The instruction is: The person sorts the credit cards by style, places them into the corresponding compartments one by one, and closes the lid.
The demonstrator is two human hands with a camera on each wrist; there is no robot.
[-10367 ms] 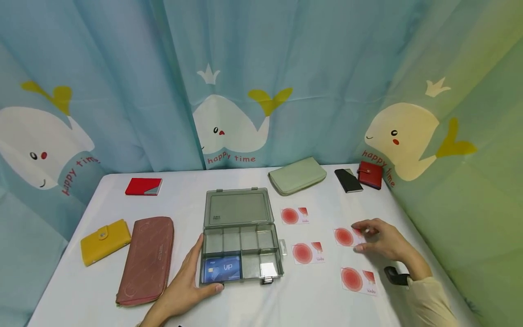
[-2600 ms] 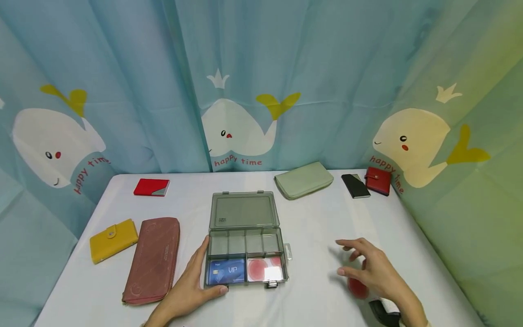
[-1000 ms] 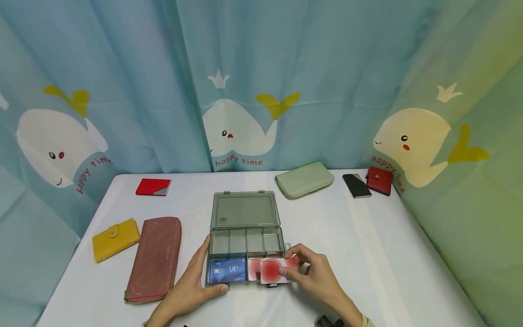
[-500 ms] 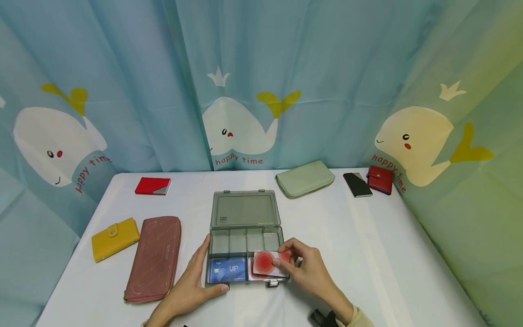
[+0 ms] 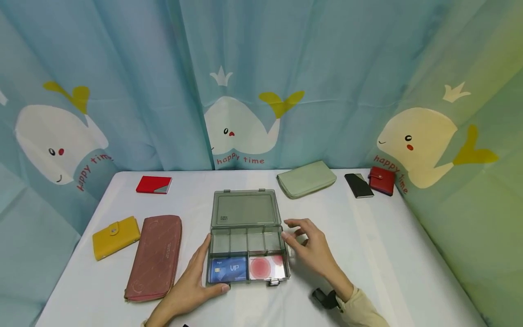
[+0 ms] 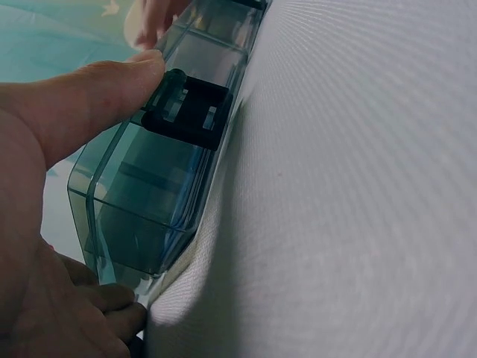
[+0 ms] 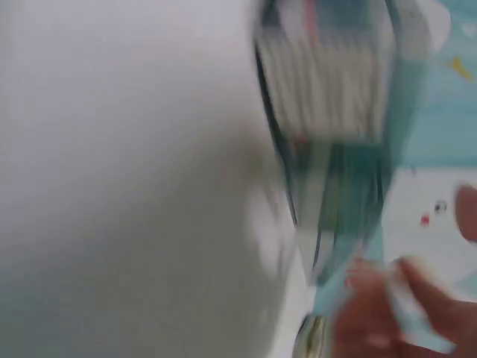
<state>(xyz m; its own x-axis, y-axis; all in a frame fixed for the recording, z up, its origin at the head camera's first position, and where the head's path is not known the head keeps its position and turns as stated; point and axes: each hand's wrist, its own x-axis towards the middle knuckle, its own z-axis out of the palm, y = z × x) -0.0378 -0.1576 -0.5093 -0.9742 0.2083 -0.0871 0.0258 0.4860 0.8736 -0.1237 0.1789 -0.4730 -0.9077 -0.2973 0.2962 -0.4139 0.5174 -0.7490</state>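
A clear grey plastic compartment box [image 5: 229, 240] lies on the white table with its lid [image 5: 246, 208] folded back. My left hand [image 5: 189, 284] grips the front left corner, thumb along the front wall and fingers at the left side; the left wrist view shows the thumb [image 6: 112, 89] beside a dark latch [image 6: 186, 110]. A blue VIP card [image 5: 228, 270] lies in the front left compartment. White cards with red circles [image 5: 261, 268] lie in the front right one. Near the right edge hovers my right hand [image 5: 312, 250], fingers loosely bent and holding nothing; its wrist view is blurred.
Left of the box lie a brown long wallet [image 5: 155, 259], a yellow wallet [image 5: 115, 237] and a red card holder [image 5: 154, 184]. Along the back are a green wallet [image 5: 306, 179], a black card holder [image 5: 358, 185] and a dark red wallet [image 5: 382, 180].
The red-circle cards once spread on the table at right now lie in the front right compartment. My right hand has let go of the last one and lifted up and right. The left hand stays put.
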